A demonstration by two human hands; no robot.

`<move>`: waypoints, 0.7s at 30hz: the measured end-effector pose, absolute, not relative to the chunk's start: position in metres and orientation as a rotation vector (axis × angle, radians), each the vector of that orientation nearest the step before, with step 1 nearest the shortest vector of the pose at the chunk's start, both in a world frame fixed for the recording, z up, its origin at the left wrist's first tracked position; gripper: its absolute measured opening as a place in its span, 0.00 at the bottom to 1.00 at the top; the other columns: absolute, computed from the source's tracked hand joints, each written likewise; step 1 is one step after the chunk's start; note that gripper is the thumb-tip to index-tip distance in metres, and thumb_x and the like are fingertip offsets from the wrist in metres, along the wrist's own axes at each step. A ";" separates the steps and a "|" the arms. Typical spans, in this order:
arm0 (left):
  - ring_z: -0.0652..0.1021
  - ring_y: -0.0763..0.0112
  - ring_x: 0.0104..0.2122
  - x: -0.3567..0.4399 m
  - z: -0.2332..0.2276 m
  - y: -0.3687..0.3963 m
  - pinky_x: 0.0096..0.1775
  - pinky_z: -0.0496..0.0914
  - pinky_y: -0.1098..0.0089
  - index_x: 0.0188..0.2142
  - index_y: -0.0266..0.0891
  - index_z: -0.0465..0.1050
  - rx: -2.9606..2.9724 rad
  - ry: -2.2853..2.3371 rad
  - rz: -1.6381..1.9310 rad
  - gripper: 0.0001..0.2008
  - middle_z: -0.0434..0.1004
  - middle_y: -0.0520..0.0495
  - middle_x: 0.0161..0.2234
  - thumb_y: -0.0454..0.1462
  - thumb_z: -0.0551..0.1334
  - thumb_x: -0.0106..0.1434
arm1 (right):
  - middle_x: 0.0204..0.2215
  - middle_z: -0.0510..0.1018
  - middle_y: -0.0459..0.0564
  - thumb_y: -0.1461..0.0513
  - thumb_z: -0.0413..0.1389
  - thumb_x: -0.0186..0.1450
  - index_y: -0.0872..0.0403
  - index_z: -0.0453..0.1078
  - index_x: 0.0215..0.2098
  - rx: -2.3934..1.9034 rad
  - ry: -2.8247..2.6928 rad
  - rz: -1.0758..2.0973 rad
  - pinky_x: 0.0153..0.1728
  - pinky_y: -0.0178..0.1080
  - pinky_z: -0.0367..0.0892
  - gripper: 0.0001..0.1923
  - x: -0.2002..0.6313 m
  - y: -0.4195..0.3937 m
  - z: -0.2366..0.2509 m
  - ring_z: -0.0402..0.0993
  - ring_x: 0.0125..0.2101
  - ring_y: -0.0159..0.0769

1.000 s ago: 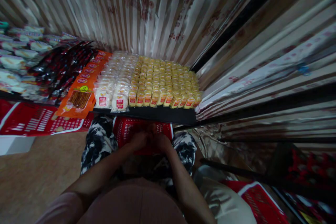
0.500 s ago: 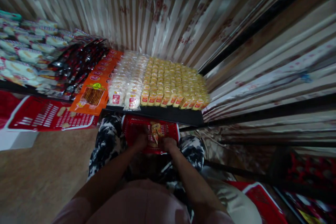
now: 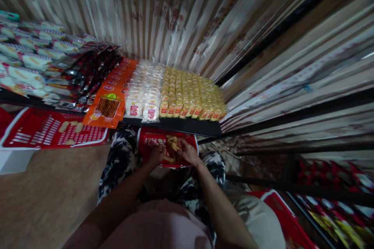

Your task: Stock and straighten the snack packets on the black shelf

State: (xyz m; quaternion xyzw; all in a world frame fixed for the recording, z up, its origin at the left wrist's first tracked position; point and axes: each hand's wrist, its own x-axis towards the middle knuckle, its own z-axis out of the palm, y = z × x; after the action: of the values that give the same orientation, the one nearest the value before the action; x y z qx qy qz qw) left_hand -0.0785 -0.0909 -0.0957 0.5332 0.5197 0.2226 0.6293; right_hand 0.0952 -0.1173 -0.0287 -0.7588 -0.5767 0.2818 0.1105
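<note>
A red plastic basket (image 3: 148, 136) with a white rim sits between my knees, just below the shelf edge. Inside it lie several small yellow-wrapped snack packets (image 3: 170, 159). My left hand (image 3: 158, 154) is in the left half of the basket with its fingers curled together; what they hold, if anything, is too dim to make out. On the other side, my right hand (image 3: 189, 153) reaches in from the right, and its fingertips close on a yellow snack packet (image 3: 174, 143) near the middle.
Above the basket, a black shelf (image 3: 187, 125) carries rows of yellow packets (image 3: 191, 93), white packets (image 3: 142, 93), an orange bag (image 3: 106, 103) and dark packets (image 3: 90, 70). Another red basket (image 3: 52, 130) stands left. Striped curtain (image 3: 163, 15) hangs behind; a black rail (image 3: 280, 27) slants right.
My right hand has lifted slightly and spread more visibly over the packets. My left hand has shifted a little within the basket. The view has turned slightly.
</note>
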 end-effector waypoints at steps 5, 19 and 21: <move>0.76 0.73 0.25 -0.082 -0.095 -0.091 0.27 0.68 0.74 0.35 0.37 0.69 0.878 1.072 0.619 0.16 0.76 0.48 0.30 0.47 0.54 0.62 | 0.47 0.74 0.49 0.66 0.54 0.55 0.48 0.60 0.58 -1.955 -1.925 0.708 0.49 0.43 0.64 0.32 0.072 -0.123 -0.019 0.70 0.46 0.39; 0.75 0.77 0.23 -0.095 -0.086 -0.090 0.27 0.67 0.76 0.32 0.35 0.71 0.487 0.817 0.789 0.10 0.76 0.49 0.27 0.38 0.67 0.52 | 0.53 0.68 0.57 0.57 0.58 0.55 0.55 0.59 0.59 -1.935 -1.553 0.526 0.55 0.50 0.59 0.33 0.065 -0.131 -0.030 0.63 0.53 0.45; 0.76 0.76 0.25 -0.097 -0.083 -0.091 0.31 0.69 0.75 0.34 0.35 0.70 0.472 0.810 0.792 0.11 0.77 0.48 0.29 0.36 0.67 0.52 | 0.49 0.71 0.56 0.53 0.58 0.55 0.55 0.60 0.57 -1.902 -1.285 0.695 0.51 0.47 0.65 0.33 0.063 -0.131 -0.038 0.69 0.49 0.43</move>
State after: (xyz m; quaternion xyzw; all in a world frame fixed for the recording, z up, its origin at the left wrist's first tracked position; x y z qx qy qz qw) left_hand -0.0971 -0.0910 -0.0831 0.2213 0.3802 0.3716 0.8175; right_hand 0.0630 -0.1311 -0.0377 -0.7390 -0.4993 0.2699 0.3629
